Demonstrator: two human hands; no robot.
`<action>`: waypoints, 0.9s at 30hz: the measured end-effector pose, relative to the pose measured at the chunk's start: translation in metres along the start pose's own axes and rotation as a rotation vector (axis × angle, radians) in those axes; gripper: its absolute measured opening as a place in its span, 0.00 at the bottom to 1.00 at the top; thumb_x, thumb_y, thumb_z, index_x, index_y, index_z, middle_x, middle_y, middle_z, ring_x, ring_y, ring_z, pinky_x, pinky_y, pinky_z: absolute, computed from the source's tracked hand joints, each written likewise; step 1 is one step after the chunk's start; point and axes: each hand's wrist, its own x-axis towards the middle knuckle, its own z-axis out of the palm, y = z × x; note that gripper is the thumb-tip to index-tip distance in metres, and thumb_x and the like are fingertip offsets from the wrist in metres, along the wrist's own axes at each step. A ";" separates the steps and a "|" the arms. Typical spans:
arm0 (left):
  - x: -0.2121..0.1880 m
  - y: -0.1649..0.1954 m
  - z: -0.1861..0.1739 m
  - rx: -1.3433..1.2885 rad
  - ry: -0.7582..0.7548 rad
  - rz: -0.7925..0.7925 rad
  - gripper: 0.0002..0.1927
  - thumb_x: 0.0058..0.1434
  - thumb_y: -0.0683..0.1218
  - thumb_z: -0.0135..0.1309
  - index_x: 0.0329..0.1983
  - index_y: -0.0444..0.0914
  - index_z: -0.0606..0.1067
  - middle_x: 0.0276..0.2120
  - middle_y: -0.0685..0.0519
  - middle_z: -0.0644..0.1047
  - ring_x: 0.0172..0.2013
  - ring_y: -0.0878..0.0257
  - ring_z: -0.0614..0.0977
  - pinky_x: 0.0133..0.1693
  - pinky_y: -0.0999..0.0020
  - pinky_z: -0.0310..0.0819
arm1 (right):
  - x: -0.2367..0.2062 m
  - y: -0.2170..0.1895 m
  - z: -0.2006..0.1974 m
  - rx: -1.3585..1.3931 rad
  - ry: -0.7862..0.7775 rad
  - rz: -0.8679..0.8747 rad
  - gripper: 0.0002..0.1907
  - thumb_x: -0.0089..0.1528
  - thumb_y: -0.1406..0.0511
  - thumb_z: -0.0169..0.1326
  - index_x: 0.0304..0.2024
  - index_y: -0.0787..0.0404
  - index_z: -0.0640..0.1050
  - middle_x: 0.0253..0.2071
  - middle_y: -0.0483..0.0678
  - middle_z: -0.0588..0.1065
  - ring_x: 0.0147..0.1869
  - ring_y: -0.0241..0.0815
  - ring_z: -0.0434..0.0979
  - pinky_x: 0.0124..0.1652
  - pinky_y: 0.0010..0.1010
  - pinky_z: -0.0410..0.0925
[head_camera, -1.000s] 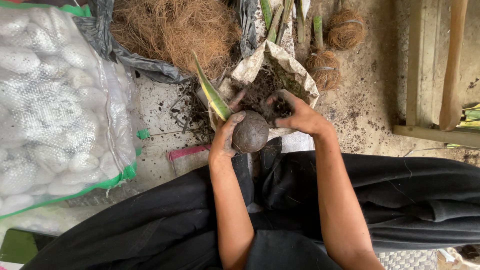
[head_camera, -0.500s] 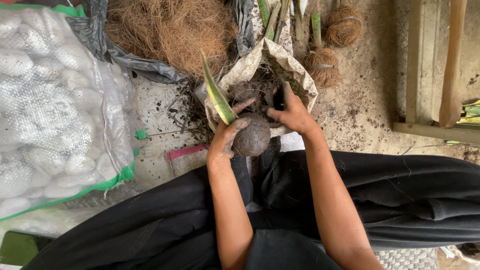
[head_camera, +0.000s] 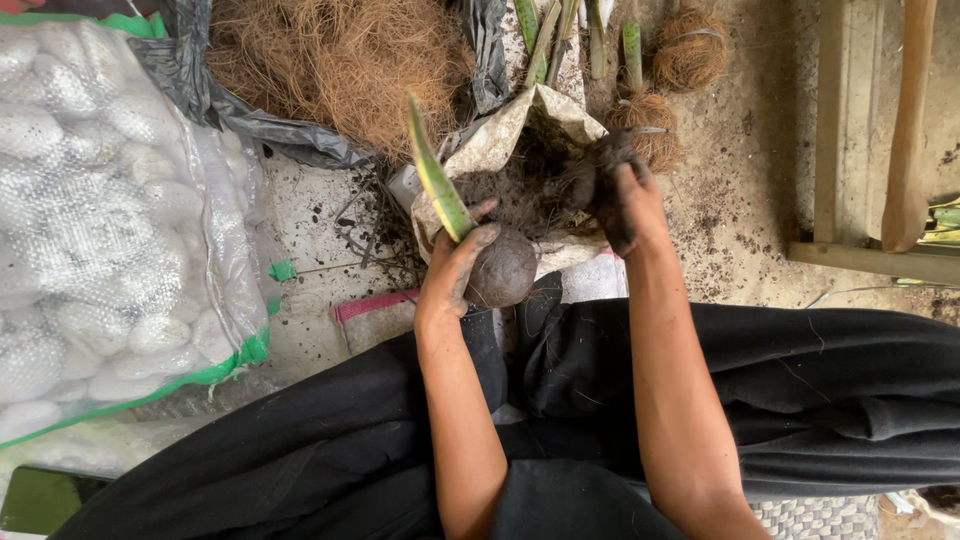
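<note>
From the head view, your left hand (head_camera: 452, 272) grips the soil ball (head_camera: 502, 268) with its green leaf (head_camera: 436, 184) just before the soil-filled paper sack (head_camera: 497, 140), your right hand (head_camera: 622, 196) closes on soil inside, coir heap (head_camera: 335, 60) and white-filled mesh sack (head_camera: 110, 230) alongside.

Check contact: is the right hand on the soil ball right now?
Apart. The head view shows the right hand up in the bag of soil, with dark soil between it and the soil ball, which only the left hand holds.
</note>
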 end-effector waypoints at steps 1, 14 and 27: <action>0.001 -0.001 0.002 0.016 -0.016 0.003 0.34 0.55 0.57 0.65 0.62 0.37 0.73 0.60 0.44 0.77 0.60 0.52 0.79 0.65 0.54 0.68 | 0.001 -0.002 -0.004 -0.029 0.049 0.007 0.30 0.68 0.66 0.44 0.73 0.57 0.57 0.62 0.60 0.73 0.53 0.47 0.81 0.48 0.40 0.79; 0.003 -0.015 0.016 0.048 0.179 -0.067 0.41 0.55 0.64 0.61 0.64 0.34 0.71 0.60 0.37 0.76 0.63 0.47 0.77 0.64 0.46 0.66 | -0.003 -0.019 -0.057 -0.125 -0.319 -0.185 0.32 0.62 0.65 0.56 0.67 0.68 0.66 0.47 0.55 0.72 0.46 0.44 0.76 0.47 0.41 0.77; 0.002 -0.060 0.016 -0.325 0.149 -0.207 0.62 0.56 0.82 0.43 0.86 0.49 0.40 0.79 0.47 0.43 0.72 0.47 0.46 0.59 0.26 0.35 | -0.012 0.051 -0.076 -0.382 -0.209 -0.193 0.38 0.54 0.75 0.58 0.66 0.72 0.60 0.51 0.57 0.75 0.52 0.45 0.79 0.54 0.36 0.75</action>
